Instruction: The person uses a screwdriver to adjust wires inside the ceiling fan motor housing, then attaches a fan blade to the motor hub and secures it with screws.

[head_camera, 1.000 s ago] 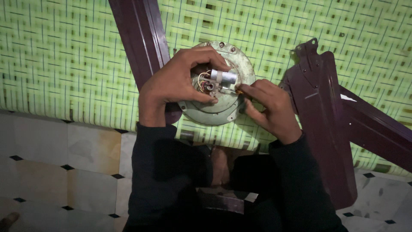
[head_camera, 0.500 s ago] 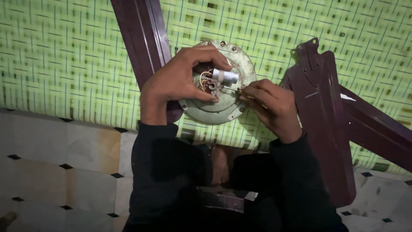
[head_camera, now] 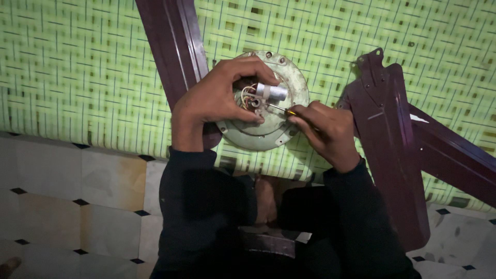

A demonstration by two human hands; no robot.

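Gripping the fan motor, left hand curls round it; right hand pinches a screwdriver

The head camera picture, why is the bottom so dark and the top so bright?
In the head view, light falls on the green woven mat and round fan motor; the dark sleeves below sit in shadow, so detail there is lost.
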